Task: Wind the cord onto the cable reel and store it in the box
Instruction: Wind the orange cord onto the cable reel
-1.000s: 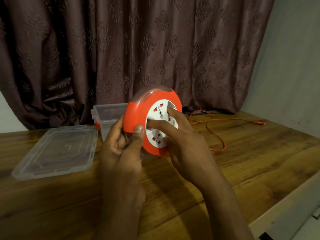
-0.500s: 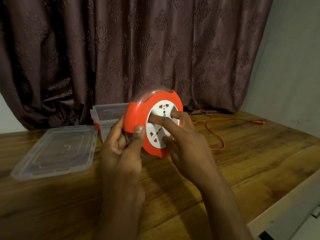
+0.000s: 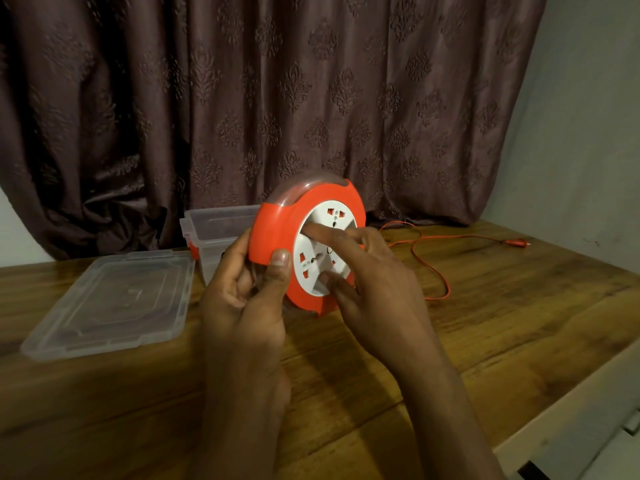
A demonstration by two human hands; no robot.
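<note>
Winding was the step in hand: at frame centre the left hand [image 3: 242,299] gripped the cable reel [image 3: 277,230] by its rim, while right hand [image 3: 374,282] fingers pressed its white disc. Cord [image 3: 446,278] trailed right across the table [image 3: 519,323]; next, further turns before the box [image 3: 221,226] behind.

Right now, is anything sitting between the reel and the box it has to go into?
Nothing visible blocks it. The box stands open just behind the cable reel, its lid lying off to the left on the table. Most of the cord lies unwound on the right, away from that path.
</note>
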